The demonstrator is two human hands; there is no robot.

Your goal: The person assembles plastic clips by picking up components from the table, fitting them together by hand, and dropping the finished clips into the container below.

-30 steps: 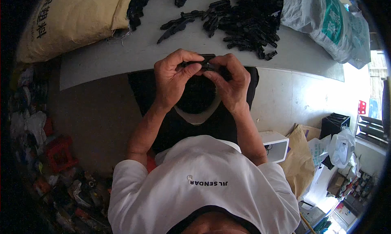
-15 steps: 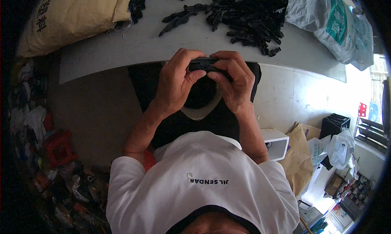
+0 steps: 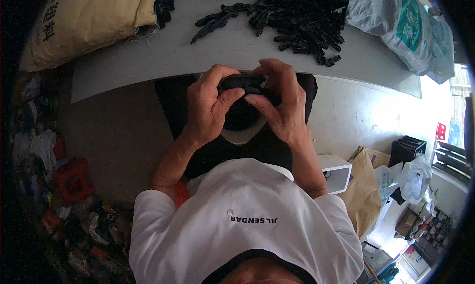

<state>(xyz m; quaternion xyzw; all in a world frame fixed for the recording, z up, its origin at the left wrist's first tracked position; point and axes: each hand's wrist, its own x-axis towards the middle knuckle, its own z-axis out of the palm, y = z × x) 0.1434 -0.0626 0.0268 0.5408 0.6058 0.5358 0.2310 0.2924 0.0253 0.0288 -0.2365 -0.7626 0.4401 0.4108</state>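
Note:
A long, dark plastic piece (image 3: pixel 245 85) with rounded ends is held level just off the near edge of the table. My left hand (image 3: pixel 208 103) pinches its left end, thumb in front and fingers behind. My right hand (image 3: pixel 287 103) is at the other end. Its thumb lies just below the piece, while the index finger is raised, apart from the thumb and smeared by motion. Whether the right thumb touches the piece I cannot tell. Beyond my hands, a heap of similar black plastic parts (image 3: pixel 309 34) lies on the grey tabletop (image 3: pixel 198 56).
A tan woven sack (image 3: pixel 94 27) rests at the table's far left, and a clear plastic bag (image 3: pixel 381 17) with a green print at the far right. Lower left, a red crate (image 3: pixel 73 180) stands among clutter. A white box (image 3: pixel 336 175) and brown paper (image 3: pixel 363 190) are at right.
The black piece and my left hand have shifted slightly left, and the piece shows more of its face. My right fingers have lifted off its right end.

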